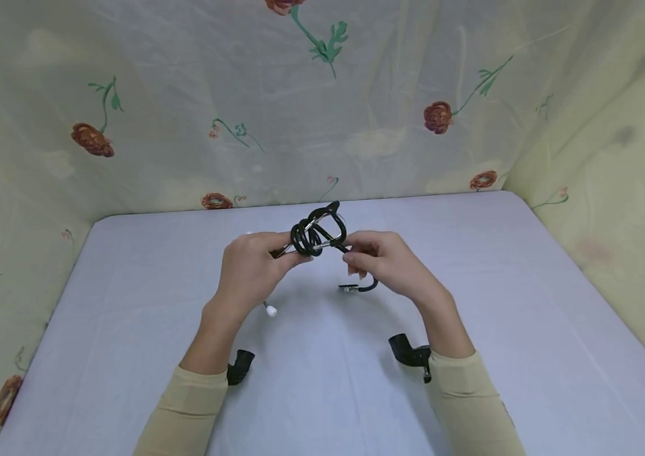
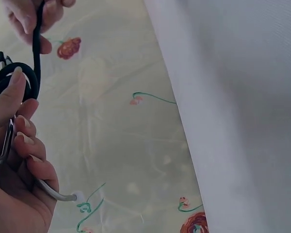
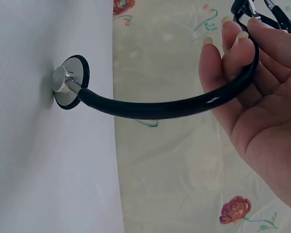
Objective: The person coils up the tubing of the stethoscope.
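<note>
A black stethoscope [image 1: 306,237] is held up over the table, its tubing wound in several loops around the metal ear tubes. My left hand [image 1: 250,263] grips the wound bundle and ear tubes, with the thumb pressed on the loops in the left wrist view. One ear tube ends in a white eartip [image 1: 271,311] that sticks out below this hand. Between thumb and fingers, my right hand [image 1: 381,256] pinches the loose tubing right beside the coil. From it the tube [image 3: 155,110] curves down to the round metal chest piece [image 3: 70,81], which hangs free.
A white cloth covers the table [image 1: 322,392]. Floral fabric [image 1: 368,139] hangs behind it and along both sides. Black curved pieces [image 1: 410,351] show at both wrists, next to the beige sleeves [image 1: 473,399].
</note>
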Demonstrator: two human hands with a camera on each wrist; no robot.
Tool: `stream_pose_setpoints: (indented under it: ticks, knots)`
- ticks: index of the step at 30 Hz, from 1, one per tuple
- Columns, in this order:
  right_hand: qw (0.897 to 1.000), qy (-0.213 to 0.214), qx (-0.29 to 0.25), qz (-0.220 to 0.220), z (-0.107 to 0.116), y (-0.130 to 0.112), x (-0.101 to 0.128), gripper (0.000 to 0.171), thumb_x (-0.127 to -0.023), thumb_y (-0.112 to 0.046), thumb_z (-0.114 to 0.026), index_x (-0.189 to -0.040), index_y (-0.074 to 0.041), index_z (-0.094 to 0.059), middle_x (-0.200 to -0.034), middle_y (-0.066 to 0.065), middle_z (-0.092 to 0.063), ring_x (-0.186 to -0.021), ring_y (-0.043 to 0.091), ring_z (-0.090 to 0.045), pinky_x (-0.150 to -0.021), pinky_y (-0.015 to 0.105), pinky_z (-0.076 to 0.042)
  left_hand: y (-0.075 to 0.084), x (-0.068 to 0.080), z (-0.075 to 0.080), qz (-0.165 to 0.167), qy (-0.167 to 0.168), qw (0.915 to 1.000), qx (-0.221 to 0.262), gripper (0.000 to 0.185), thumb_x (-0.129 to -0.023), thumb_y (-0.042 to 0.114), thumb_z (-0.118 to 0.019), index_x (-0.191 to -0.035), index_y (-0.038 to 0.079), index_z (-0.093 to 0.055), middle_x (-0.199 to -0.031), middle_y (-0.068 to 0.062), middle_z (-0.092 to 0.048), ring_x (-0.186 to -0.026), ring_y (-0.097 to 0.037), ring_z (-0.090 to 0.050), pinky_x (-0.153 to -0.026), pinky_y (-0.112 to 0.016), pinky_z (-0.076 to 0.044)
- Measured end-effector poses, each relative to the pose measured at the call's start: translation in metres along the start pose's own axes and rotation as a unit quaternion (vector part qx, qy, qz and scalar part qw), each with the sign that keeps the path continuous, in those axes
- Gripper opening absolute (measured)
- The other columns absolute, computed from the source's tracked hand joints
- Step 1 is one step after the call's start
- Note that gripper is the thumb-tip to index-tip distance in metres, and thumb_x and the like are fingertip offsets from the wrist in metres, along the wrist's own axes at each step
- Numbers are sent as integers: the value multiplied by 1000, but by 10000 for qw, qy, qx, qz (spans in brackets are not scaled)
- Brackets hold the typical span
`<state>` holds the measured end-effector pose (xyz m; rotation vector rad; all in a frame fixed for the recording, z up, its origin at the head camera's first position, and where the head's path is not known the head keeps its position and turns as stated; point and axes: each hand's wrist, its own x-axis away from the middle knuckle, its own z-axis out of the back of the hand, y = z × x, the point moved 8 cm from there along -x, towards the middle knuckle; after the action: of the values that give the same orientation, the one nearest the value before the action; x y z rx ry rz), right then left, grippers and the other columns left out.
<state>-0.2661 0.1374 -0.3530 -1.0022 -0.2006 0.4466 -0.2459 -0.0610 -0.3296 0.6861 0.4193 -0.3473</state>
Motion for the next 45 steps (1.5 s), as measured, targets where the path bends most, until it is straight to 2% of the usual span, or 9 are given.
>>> stream_pose_setpoints:
  ticks: [4,7,16,22,26,30,34,40,45]
  knots:
    - [9999,-105,-71,-66,-2,1,0,25,-97,-13,-63,-119,-4,-66,-78,9,-66,-70,21,-61,-68,29,-52,-2,0,0,16,46,9997,-229,25,-77,43,-82,-98,29,-80,-68,9,-72,-57,-7,-54,-52,-27,-36]
    - [9998,-136,-55,-123,-2,1,0,28,-97,-14,-63,-123,-4,-65,-78,8,-65,-71,22,-61,-66,29,-51,-3,-1,1,39,95,9995,-305,24,-77,42,-82,-96,28,-80,-66,8,-71,-56,-8,-53,-52,-27,-34]
    - [9993,-222,196,-244,-6,0,0,27,-96,-14,-63,-122,-6,-66,-77,7,-65,-69,21,-61,-68,33,-52,-8,-1,-1,156,173,9987,-457,19,-77,43,-83,-87,27,-79,-58,9,-65,-52,-8,-47,-50,-28,-31]
    - [9990,-252,239,-277,-8,0,0,28,-96,-14,-64,-122,-5,-66,-78,7,-66,-69,20,-61,-69,33,-52,-13,-1,-1,318,180,9979,-530,21,-78,44,-82,-92,29,-80,-56,8,-64,-52,-8,-49,-50,-28,-31]
    - [9988,-248,299,-300,-9,-1,0,25,-95,-15,-65,-119,-7,-67,-76,7,-66,-67,21,-61,-66,32,-52,-14,-1,1,403,173,9970,-638,25,-78,45,-81,-95,25,-80,-57,5,-65,-53,-10,-51,-50,-28,-31]
    - [9986,-291,297,-312,-9,-3,1,22,-95,-17,-65,-116,-10,-70,-75,6,-66,-68,25,-62,-64,32,-53,-20,-2,10,532,317,9952,-760,31,-78,46,-81,-97,22,-81,-54,2,-60,-53,-14,-48,-50,-29,-29]
    - [9989,-393,170,-205,-12,-6,0,23,-96,-16,-64,-116,-7,-70,-75,7,-66,-70,26,-62,-64,31,-53,-24,-2,17,588,484,9948,-678,31,-77,48,-80,-96,24,-81,-51,2,-53,-52,-16,-45,-49,-30,-28]
    - [9986,-497,92,-165,-16,-7,0,24,-96,-17,-64,-118,-10,-70,-77,7,-66,-69,24,-61,-62,32,-51,-25,-2,17,621,554,9943,-665,32,-76,50,-80,-96,25,-80,-51,2,-55,-51,-16,-45,-48,-30,-28]
    - [9980,-596,56,-198,-19,-7,1,22,-95,-18,-65,-115,-10,-71,-77,7,-66,-67,22,-60,-61,32,-50,-28,-1,17,753,482,9930,-766,32,-77,49,-80,-97,25,-80,-52,2,-57,-51,-16,-45,-48,-30,-28]
